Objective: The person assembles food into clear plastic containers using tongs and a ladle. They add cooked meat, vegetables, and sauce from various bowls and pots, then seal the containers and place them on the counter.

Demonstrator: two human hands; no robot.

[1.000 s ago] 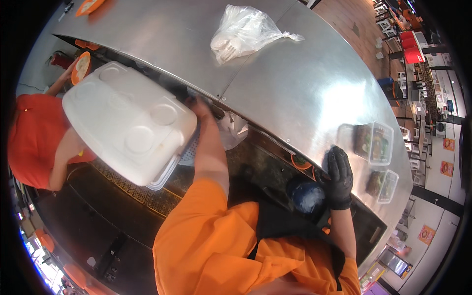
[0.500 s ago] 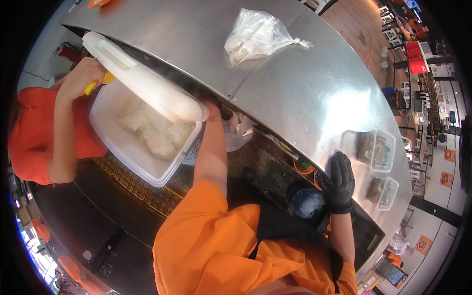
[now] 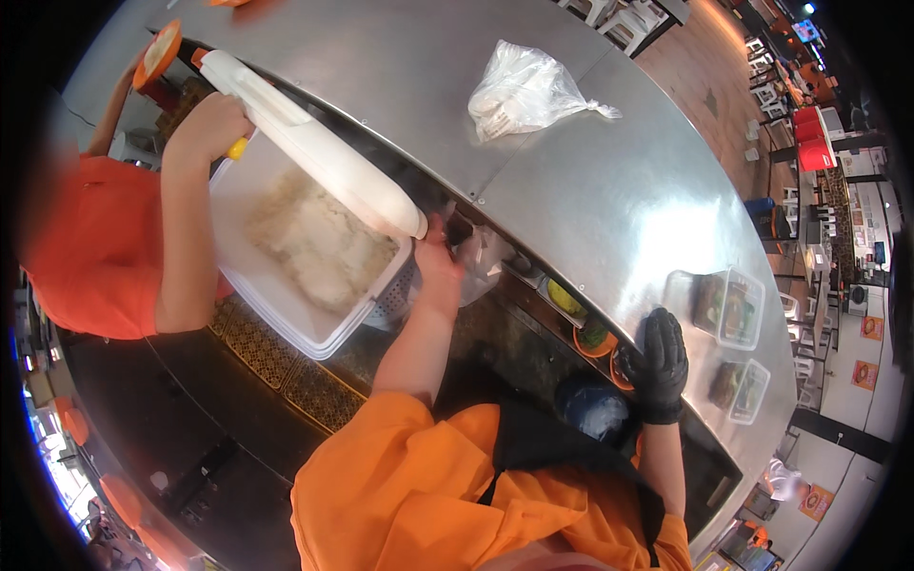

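Observation:
My bare left hand [image 3: 441,257] is at the right end of a white lid [image 3: 319,143], beside the counter's edge. Its fingers are partly hidden, so I cannot tell whether they grip the lid. The lid is tilted up over a large white tub [image 3: 328,347] holding cooked rice [image 3: 319,243]. My right hand [image 3: 657,366], in a black glove, rests with fingers stretched out on the edge of the metal counter [image 3: 571,205]. A co-worker's hand [image 3: 211,126] is at the tub's far left with something yellow [image 3: 237,149]. Their other arm holds up an orange plate [image 3: 157,55].
A tied clear plastic bag [image 3: 528,90] lies on the counter. Two clear lidded food boxes [image 3: 741,309] stand near my right hand. Below the counter edge are orange bowls [image 3: 595,340], a dark blue round container [image 3: 592,404] and a crumpled plastic bag [image 3: 484,262].
My left hand has drawn back from under the counter to the lid's end. The co-worker's hand has moved nearer the lid, and the orange plate has come into view. My right hand stays put.

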